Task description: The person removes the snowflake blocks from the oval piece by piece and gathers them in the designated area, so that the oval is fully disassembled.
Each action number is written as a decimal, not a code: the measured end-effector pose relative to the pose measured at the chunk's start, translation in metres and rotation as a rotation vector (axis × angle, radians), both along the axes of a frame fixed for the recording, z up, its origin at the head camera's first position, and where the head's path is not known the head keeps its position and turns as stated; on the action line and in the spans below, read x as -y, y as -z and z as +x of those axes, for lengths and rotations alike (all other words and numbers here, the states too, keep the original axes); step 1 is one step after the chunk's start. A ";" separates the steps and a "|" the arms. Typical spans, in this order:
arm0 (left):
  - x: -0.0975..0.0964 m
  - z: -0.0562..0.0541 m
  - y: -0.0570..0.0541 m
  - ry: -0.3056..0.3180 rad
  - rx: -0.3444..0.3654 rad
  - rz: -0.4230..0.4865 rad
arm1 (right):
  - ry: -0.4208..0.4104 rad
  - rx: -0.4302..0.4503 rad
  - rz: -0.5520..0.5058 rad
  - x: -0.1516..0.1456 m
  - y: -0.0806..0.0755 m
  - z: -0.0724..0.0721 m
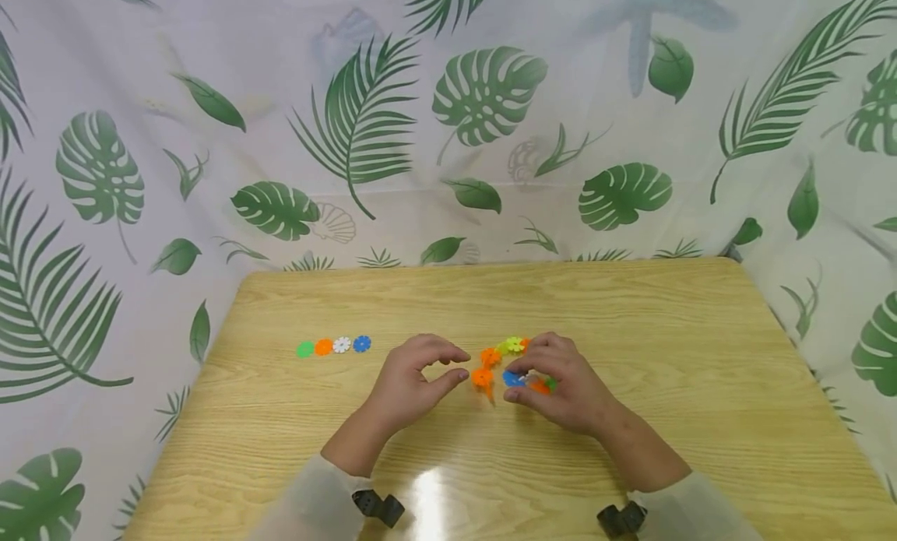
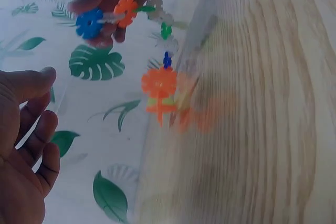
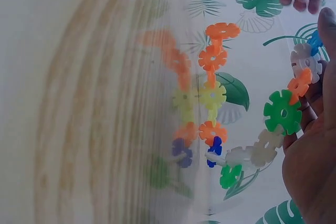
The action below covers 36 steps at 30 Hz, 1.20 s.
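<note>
My right hand (image 1: 564, 389) pinches the blue snowflake disc (image 1: 514, 379) at one end of a chain of interlocked notched plastic discs. Through a white disc (image 3: 305, 62), an orange one and a green disc (image 3: 282, 113), the chain curves past whitish and dark blue pieces. It continues by yellow discs (image 3: 212, 95) to orange discs (image 1: 482, 378) at its other end, which lies nearer my left hand. To the left of the chain, my left hand (image 1: 413, 377) holds nothing, its thumb and fingers apart and loosely bent. Part of the chain is hidden behind my right hand in the head view.
Several loose discs lie in a row on the left of the wooden table (image 1: 631, 307): a green disc (image 1: 304, 349), an orange disc (image 1: 323, 347), a white disc (image 1: 341, 345) and a blue disc (image 1: 361, 344). A leaf-patterned cloth (image 1: 392, 237) hangs behind the table and along its sides.
</note>
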<state>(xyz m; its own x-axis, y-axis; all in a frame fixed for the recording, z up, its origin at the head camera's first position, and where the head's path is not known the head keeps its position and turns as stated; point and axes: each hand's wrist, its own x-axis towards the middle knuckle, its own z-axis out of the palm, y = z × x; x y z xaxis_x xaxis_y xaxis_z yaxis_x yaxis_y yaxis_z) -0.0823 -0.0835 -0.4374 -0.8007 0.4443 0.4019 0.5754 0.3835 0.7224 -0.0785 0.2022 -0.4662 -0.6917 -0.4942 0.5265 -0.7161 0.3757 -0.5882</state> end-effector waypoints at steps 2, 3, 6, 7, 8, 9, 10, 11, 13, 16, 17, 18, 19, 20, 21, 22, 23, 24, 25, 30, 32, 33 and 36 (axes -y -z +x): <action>-0.007 0.000 0.001 0.029 -0.018 0.005 | 0.003 0.003 0.004 0.001 0.000 0.000; -0.009 0.000 0.002 0.039 -0.019 0.008 | 0.003 0.003 0.005 0.001 0.001 0.000; -0.016 0.001 0.005 0.052 -0.006 0.006 | 0.004 0.014 0.007 0.002 0.001 0.000; -0.018 0.002 0.006 0.057 -0.006 0.000 | 0.006 0.016 0.008 0.002 0.001 0.000; -0.021 0.002 0.006 0.065 -0.007 -0.011 | 0.005 0.016 0.010 0.003 0.001 0.000; -0.023 0.003 0.007 0.075 -0.014 -0.023 | 0.006 0.020 0.011 0.003 0.001 0.001; -0.025 0.003 0.008 0.087 -0.027 -0.035 | 0.007 0.024 0.014 0.003 0.000 0.001; -0.028 0.004 0.008 0.100 -0.046 -0.048 | 0.006 0.021 0.014 0.004 0.000 0.002; -0.033 0.005 0.010 0.124 -0.080 -0.069 | 0.002 0.023 0.012 0.005 0.001 0.003; -0.037 0.005 0.011 0.135 -0.119 -0.080 | -0.013 0.014 0.000 0.007 0.003 0.004; -0.038 0.005 0.011 0.134 -0.123 -0.082 | -0.018 0.011 -0.004 0.008 0.004 0.005; -0.038 0.006 0.011 0.130 -0.128 -0.081 | -0.022 0.005 -0.007 0.008 0.004 0.005; -0.039 0.006 0.011 0.124 -0.132 -0.082 | -0.020 -0.001 -0.006 0.009 0.005 0.005; -0.039 0.006 0.011 0.118 -0.133 -0.083 | -0.018 -0.005 -0.006 0.009 0.005 0.006; -0.039 0.006 0.011 0.112 -0.128 -0.081 | -0.012 -0.009 -0.004 0.010 0.006 0.006; -0.039 0.006 0.011 0.106 -0.123 -0.078 | -0.006 -0.012 -0.004 0.010 0.006 0.007; -0.039 0.006 0.010 0.100 -0.116 -0.073 | 0.001 -0.019 -0.006 0.010 0.007 0.007; -0.039 0.006 0.010 0.091 -0.110 -0.066 | 0.011 -0.029 -0.006 0.010 0.008 0.008; -0.038 0.006 0.010 0.082 -0.104 -0.061 | 0.021 -0.036 -0.006 0.010 0.009 0.009; -0.036 0.004 0.011 0.047 -0.092 -0.039 | 0.058 -0.122 -0.036 0.013 0.015 0.010; -0.036 0.004 0.011 0.046 -0.085 -0.035 | 0.069 -0.183 -0.065 0.014 0.015 0.009; -0.035 0.004 0.011 0.045 -0.078 -0.034 | 0.073 -0.215 -0.080 0.015 0.014 0.008; -0.034 0.004 0.010 0.038 -0.064 -0.030 | 0.080 -0.301 -0.120 0.018 0.012 0.006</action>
